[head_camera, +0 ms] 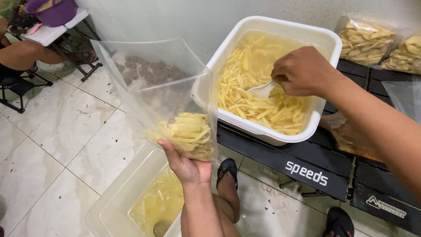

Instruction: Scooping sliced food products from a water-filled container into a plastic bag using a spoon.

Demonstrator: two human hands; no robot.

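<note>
At the left hand (187,164): grip closed under clear plastic bag (166,96), mouth upright and gaping to receive.
In the bag's bottom: potato strips (186,131), part-filled.
At the right hand (302,70): grip closed on white scoop (262,90), dipped among strips.
On the black desk (307,169): white tub (272,131), just beside bag, water covering strips.
On the floor: clear tub (118,197), below bag for drips.
Behind: filled bags (366,41).

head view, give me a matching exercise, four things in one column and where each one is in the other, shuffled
Things:
1. clear plastic bag
2. white scoop
3. white tub
4. sealed bags of potato sticks

Places:
A. on the black table, full of potato sticks in water
B. in the right hand
C. behind the tub, by the wall
D. held up by the left hand

Pairs: 1-D, 2-B, 3-A, 4-C
</note>
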